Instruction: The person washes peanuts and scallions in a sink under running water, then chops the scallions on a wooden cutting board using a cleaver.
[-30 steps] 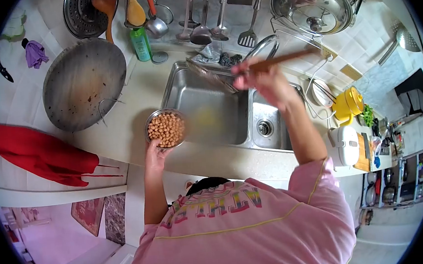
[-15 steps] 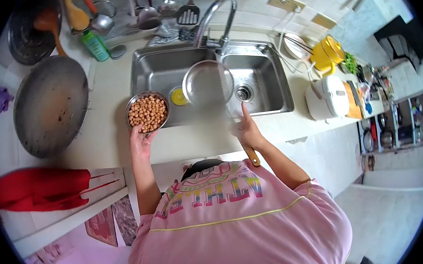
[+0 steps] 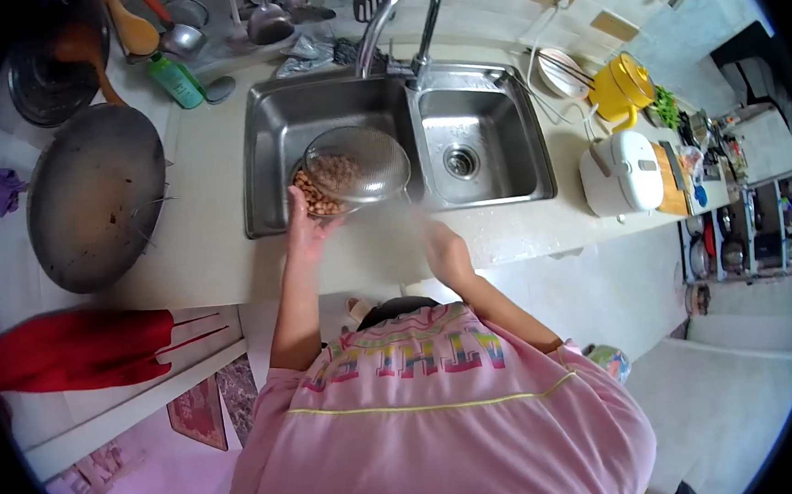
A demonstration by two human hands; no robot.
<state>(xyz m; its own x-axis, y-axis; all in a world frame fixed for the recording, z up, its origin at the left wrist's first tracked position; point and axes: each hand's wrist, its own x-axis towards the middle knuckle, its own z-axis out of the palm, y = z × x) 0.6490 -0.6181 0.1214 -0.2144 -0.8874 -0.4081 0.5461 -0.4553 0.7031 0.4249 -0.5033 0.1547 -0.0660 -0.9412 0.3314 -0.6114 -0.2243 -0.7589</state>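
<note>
One left hand (image 3: 307, 230) pinches the rim of a round shiny bowl (image 3: 328, 217) of small brown beans (image 3: 317, 199), above the left basin of the two-basin steel sink (image 3: 313, 106), near its front edge; the right hand (image 3: 449, 257), by the front edge of the cream tabletop (image 3: 205, 214), is too blurred to tell its grip. Covering the bowl with the round metal-mesh strainer (image 3: 367, 162) seems in hand; that calls for rims kept together

A pale countertop (image 3: 208, 255) is running along the wall and framing a steel double sink (image 3: 415, 140). At its back left, a green bottle (image 3: 177, 81) is standing beside a round grey disc (image 3: 220, 89). Rightward, a white rice cooker (image 3: 621, 176), a yellow pot (image 3: 617, 87) and a white bowl (image 3: 557, 81) are sitting, and a wooden board (image 3: 669, 182) is lying just past the cooker.
</note>
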